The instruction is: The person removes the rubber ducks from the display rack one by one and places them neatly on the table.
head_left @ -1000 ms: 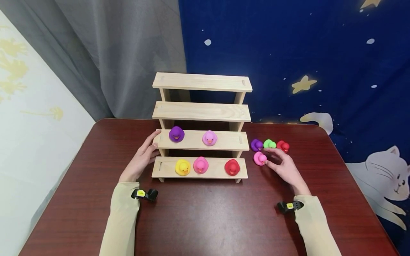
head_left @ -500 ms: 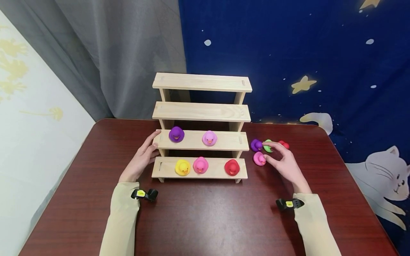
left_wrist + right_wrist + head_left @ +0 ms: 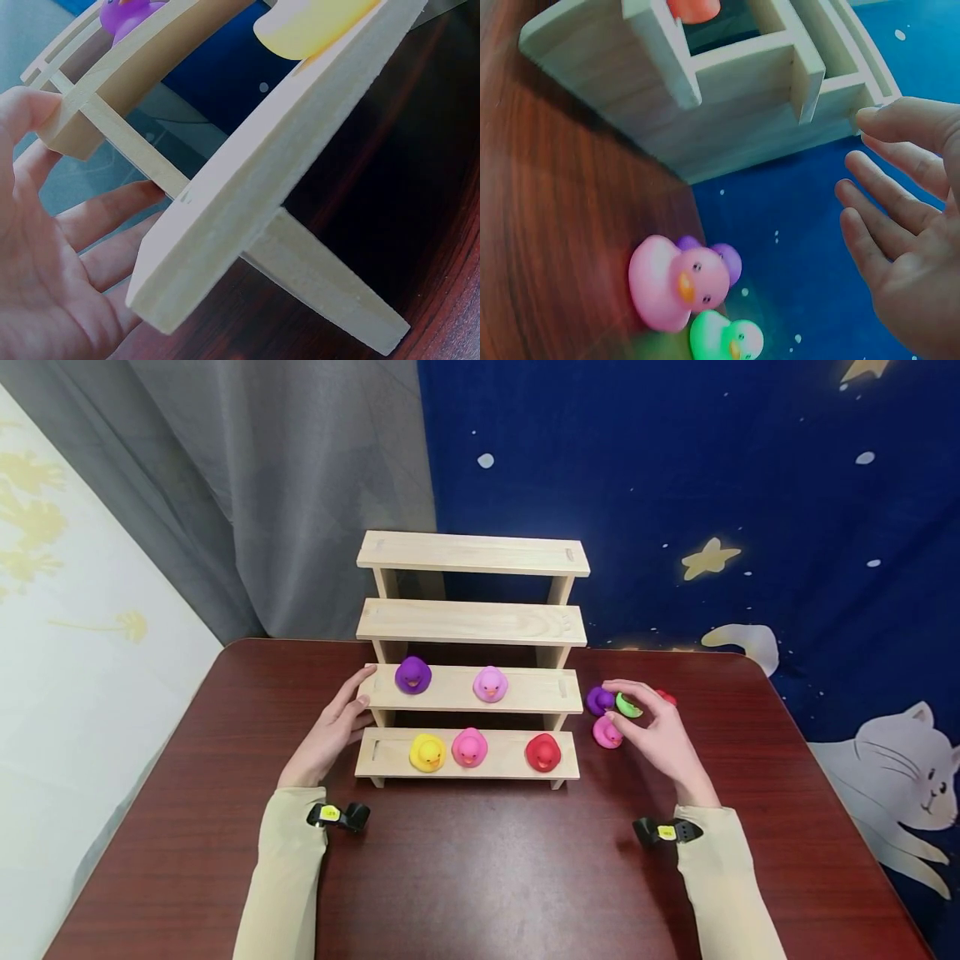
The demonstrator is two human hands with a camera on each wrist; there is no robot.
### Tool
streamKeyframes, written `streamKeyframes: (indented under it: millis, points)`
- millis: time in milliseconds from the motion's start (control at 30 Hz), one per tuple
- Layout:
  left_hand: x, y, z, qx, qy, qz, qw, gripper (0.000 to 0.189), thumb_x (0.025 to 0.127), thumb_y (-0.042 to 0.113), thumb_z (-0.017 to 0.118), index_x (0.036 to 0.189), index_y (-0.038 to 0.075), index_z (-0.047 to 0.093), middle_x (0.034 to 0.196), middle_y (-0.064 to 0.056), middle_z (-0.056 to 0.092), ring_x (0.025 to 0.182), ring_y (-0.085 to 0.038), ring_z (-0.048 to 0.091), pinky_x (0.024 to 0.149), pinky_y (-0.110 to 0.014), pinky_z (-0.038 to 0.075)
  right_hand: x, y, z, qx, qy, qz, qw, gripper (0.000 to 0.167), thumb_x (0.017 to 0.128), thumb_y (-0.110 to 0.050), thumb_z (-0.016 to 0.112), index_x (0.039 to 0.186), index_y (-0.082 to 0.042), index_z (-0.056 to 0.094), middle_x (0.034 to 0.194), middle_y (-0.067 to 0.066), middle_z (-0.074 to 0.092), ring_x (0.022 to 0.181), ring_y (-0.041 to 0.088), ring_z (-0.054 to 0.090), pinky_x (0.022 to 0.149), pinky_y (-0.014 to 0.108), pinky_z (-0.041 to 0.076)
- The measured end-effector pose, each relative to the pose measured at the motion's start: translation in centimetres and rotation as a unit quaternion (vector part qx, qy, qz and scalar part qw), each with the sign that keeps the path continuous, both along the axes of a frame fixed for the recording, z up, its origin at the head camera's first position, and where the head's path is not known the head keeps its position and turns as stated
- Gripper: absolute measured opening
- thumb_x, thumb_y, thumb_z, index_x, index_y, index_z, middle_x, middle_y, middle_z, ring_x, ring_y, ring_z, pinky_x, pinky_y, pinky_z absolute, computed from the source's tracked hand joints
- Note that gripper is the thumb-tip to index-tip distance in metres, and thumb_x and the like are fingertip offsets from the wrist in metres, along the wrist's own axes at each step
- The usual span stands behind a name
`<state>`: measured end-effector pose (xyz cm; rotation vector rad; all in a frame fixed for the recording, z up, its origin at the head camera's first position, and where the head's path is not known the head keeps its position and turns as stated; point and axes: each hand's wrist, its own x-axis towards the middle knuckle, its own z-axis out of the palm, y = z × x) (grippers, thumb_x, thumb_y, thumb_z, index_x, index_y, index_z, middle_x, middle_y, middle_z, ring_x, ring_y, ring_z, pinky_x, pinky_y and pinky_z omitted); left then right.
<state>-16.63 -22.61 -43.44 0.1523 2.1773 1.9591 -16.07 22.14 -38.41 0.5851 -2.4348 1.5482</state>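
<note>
Between the hands [image 3: 328, 735] [image 3: 662, 737], a narrow gap parts rack [image 3: 472, 623] from tabletop ducks [image 3: 604, 734].

Four-tier stand [image 3: 472, 625], pale wood, upright. Pink duck [image 3: 667, 285], purple duck [image 3: 599, 701], green duck [image 3: 717, 337]: upright, grouped on bench [image 3: 480, 868], right of stand.

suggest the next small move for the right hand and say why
I'd probably lower the right hand and pinch the loose purple duck beside the wooden stand: in the head view, index finger and thumb appear close to that duck, and the right wrist view shows the hand holding nothing.
</note>
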Motion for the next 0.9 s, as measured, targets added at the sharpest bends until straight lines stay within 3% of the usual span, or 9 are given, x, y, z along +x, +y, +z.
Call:
streamKeyframes:
  millis: [167, 367, 467, 567, 700, 800, 900]
  points:
    - [0.0, -0.1, 0.0, -0.003, 0.000, 0.000, 1.0000, 0.053, 0.106, 0.036, 0.037, 0.155, 0.033, 0.018, 0.156, -0.015, 0.018, 0.130, -0.044, 0.036, 0.104, -0.060, 0.027, -0.1, -0.9, 0.2, -0.045, -0.018, 0.019, 0.9986, 0.039, 0.082, 0.015, 0.067, 0.121, 0.010, 0.060, 0.121, 0.025, 0.058, 0.111, 0.013, 0.056, 0.093, 0.019, 0.042]
    - [0.0, -0.1, 0.1, -0.006, -0.002, 0.000, 1.0000, 0.053, 0.105, 0.037, 0.037, 0.155, 0.033, 0.018, 0.156, -0.014, 0.017, 0.131, -0.043, 0.036, 0.104, -0.060, 0.027, -0.1, -2.3, 0.6, -0.062, -0.020, 0.033, 0.9973, 0.039, 0.083, 0.016, 0.065, 0.121, 0.012, 0.058, 0.122, 0.026, 0.056, 0.110, 0.008, 0.054, 0.095, 0.020, 0.040]
    - [0.1, -0.1, 0.1, -0.008, -0.003, 0.001, 1.0000, 0.053, 0.105, 0.038, 0.037, 0.155, 0.034, 0.018, 0.156, -0.014, 0.017, 0.131, -0.044, 0.036, 0.104, -0.060, 0.027, -0.1, -3.0, 0.8, -0.075, -0.018, 0.043, 0.9961, 0.038, 0.082, 0.019, 0.063, 0.119, 0.015, 0.057, 0.122, 0.032, 0.054, 0.108, 0.010, 0.054, 0.093, 0.019, 0.040]
    - [0.1, -0.1, 0.1, -0.006, -0.003, 0.001, 1.0000, 0.053, 0.105, 0.038, 0.037, 0.155, 0.034, 0.019, 0.156, -0.014, 0.018, 0.130, -0.043, 0.037, 0.104, -0.059, 0.028, -0.2, -3.6, 1.0, -0.082, -0.020, 0.048, 0.9953, 0.037, 0.082, 0.020, 0.062, 0.119, 0.017, 0.056, 0.122, 0.034, 0.053, 0.111, 0.022, 0.054, 0.094, 0.021, 0.040]
    - [0.1, -0.1, 0.1, -0.001, -0.004, 0.001, 1.0000, 0.053, 0.106, 0.037, 0.037, 0.155, 0.033, 0.019, 0.155, -0.015, 0.019, 0.130, -0.043, 0.037, 0.104, -0.059, 0.028, -0.3, -4.5, 1.3, -0.076, -0.026, 0.051, 0.9955, 0.037, 0.083, 0.018, 0.063, 0.120, 0.017, 0.056, 0.123, 0.032, 0.054, 0.118, 0.034, 0.051, 0.103, 0.038, 0.037]
    - [0.1, 0.0, 0.1, -0.001, -0.004, 0.001, 1.0000, 0.053, 0.106, 0.036, 0.037, 0.155, 0.033, 0.019, 0.155, -0.016, 0.019, 0.130, -0.043, 0.037, 0.104, -0.058, 0.028, -0.4, -5.1, 1.3, -0.073, -0.026, 0.061, 0.9951, 0.037, 0.084, 0.018, 0.063, 0.120, 0.016, 0.056, 0.123, 0.033, 0.054, 0.121, 0.032, 0.050, 0.105, 0.050, 0.032]
    - [0.0, 0.0, 0.0, -0.001, -0.003, 0.000, 1.0000, 0.053, 0.106, 0.037, 0.037, 0.155, 0.034, 0.019, 0.155, -0.016, 0.019, 0.129, -0.042, 0.038, 0.103, -0.058, 0.029, -0.5, -5.7, 1.3, -0.078, -0.023, 0.077, 0.9937, 0.036, 0.084, 0.018, 0.061, 0.120, 0.017, 0.056, 0.122, 0.033, 0.054, 0.121, 0.031, 0.049, 0.105, 0.053, 0.029]
